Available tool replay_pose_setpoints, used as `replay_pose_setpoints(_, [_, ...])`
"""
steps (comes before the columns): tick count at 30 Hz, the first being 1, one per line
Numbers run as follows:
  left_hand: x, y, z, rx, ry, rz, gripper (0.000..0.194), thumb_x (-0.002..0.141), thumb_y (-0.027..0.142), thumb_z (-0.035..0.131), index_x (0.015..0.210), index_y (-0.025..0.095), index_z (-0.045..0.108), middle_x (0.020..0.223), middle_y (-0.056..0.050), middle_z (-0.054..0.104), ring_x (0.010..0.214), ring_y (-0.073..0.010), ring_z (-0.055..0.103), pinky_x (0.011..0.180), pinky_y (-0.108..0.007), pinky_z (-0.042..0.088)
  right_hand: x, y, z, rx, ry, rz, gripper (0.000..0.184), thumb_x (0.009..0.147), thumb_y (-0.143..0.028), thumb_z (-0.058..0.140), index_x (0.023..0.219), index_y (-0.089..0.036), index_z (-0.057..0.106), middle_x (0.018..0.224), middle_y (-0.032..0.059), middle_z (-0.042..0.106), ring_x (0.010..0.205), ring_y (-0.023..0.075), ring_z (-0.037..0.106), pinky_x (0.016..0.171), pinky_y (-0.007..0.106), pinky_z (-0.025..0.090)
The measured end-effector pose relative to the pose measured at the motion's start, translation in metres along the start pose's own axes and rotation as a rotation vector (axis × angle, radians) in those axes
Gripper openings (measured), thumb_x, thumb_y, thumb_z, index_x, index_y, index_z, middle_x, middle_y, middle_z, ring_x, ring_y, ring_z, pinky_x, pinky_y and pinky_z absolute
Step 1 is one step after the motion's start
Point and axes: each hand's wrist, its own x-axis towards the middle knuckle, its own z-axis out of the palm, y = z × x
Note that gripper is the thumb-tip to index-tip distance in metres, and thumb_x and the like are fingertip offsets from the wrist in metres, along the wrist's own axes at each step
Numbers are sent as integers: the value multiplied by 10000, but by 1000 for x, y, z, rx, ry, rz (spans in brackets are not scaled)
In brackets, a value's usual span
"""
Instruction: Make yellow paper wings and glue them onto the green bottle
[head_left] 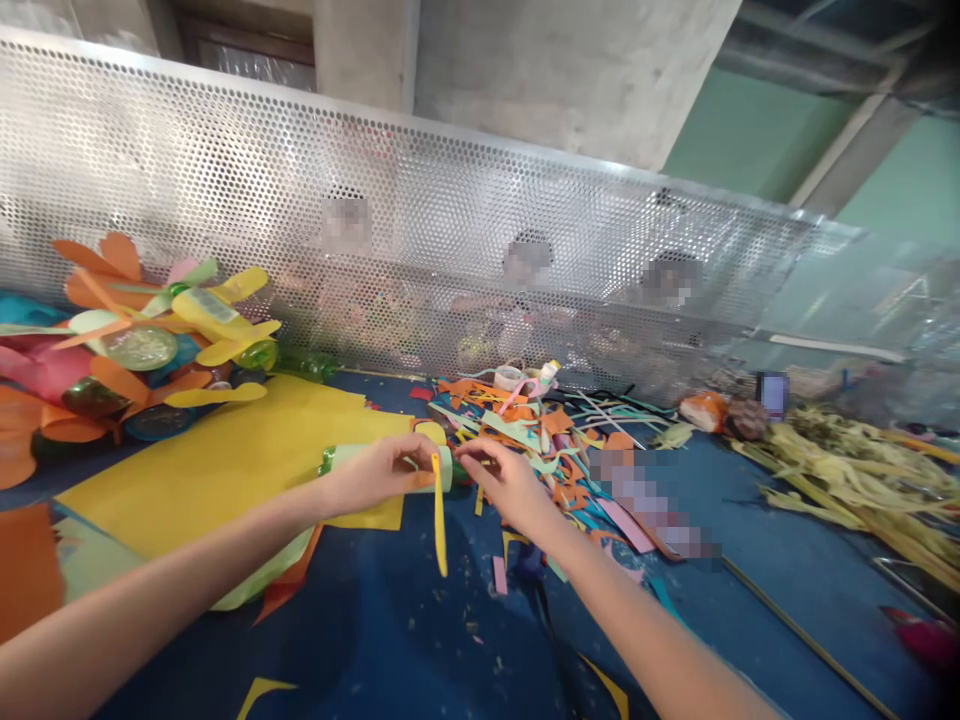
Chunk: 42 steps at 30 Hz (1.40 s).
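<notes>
My left hand (382,470) is closed around a green plastic bottle wrapped in pale green paper (343,459), which lies sideways above the table. A narrow yellow paper strip (440,525) hangs down at the bottle's right end, by my left fingertips. My right hand (506,485) is just to the right of that end, with thumb and fingers drawn together in a pinch. Whatever it pinches is too small to make out. Beneath and behind the bottle lies a large yellow paper sheet (247,440).
Paper flowers on bottles (217,310) are piled at the left. Colourful paper scraps (555,440) cover the table (360,620) centre right, near a tape roll (510,378). Dry husks (862,460) lie far right, a thin stick (802,630) nearer. A perforated metal panel (450,200) stands behind.
</notes>
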Motion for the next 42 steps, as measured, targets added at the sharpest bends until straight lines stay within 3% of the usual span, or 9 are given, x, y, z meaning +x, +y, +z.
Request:
replay_pose_setpoints(9, [-6,5,13,177,112,49,96,777,199,489,827,188,570,845,-10,595,746,-134,543,716,-285,457,-10,-20,13,664,-212,273,257,783,-353,585,987,-196,589,993,35,638,916,157,601,845,304,466])
replay_pose_setpoints(15, [-7,8,9,216,124,71,138,737,173,511,852,195,583,792,-4,569,694,-128,509,649,-259,434,-8,-15,7,786,-206,417,237,677,-293,699,857,-162,618,867,18,633,815,118,602,814,261,458])
replay_pose_setpoints(18, [-10,18,-2,353,154,67,159,725,272,558,854,189,516,806,-4,540,677,-132,495,651,-273,423,-5,-13,-8,752,-184,405,213,704,-280,672,875,-167,612,844,9,622,771,99,596,772,239,465])
replay_pose_setpoints(21, [-14,24,-14,612,15,4,408,600,429,670,890,197,500,879,-30,529,799,-208,504,673,-305,404,-4,-15,-25,686,-181,403,215,737,-289,630,922,-185,593,889,4,618,777,94,595,760,240,471])
replay_pose_setpoints(23, [-16,23,-19,728,-74,-26,500,569,466,679,956,204,501,974,-57,511,911,-262,486,724,-330,394,-10,-16,-30,640,-268,436,208,732,-292,630,899,-176,587,864,5,622,784,100,600,764,247,473])
replay_pose_setpoints(28, [-13,10,-22,827,-91,-81,513,589,453,654,996,194,479,997,-74,501,926,-277,487,754,-341,389,-40,-13,-8,351,-504,431,153,749,-270,593,865,-169,592,718,4,627,665,123,601,622,239,484])
replay_pose_setpoints(34, [-8,2,-22,767,-80,-99,411,642,394,605,979,202,468,949,-64,552,889,-265,522,746,-330,391,-71,-6,-2,-317,-163,215,78,787,-261,532,821,-227,595,751,19,640,681,165,615,599,252,454])
replay_pose_setpoints(38, [-8,2,-24,721,-62,-132,421,641,412,598,984,216,452,939,-54,566,871,-262,542,709,-315,394,-84,7,-21,-856,-67,316,420,843,-500,387,568,-210,516,552,64,605,555,232,610,522,306,397])
replay_pose_setpoints(42, [-6,1,-25,698,-12,-158,439,639,432,595,985,215,437,925,-56,573,832,-254,556,669,-300,384,-93,18,-31,-903,-52,408,486,802,-609,360,551,-215,490,538,82,606,566,270,616,506,322,380])
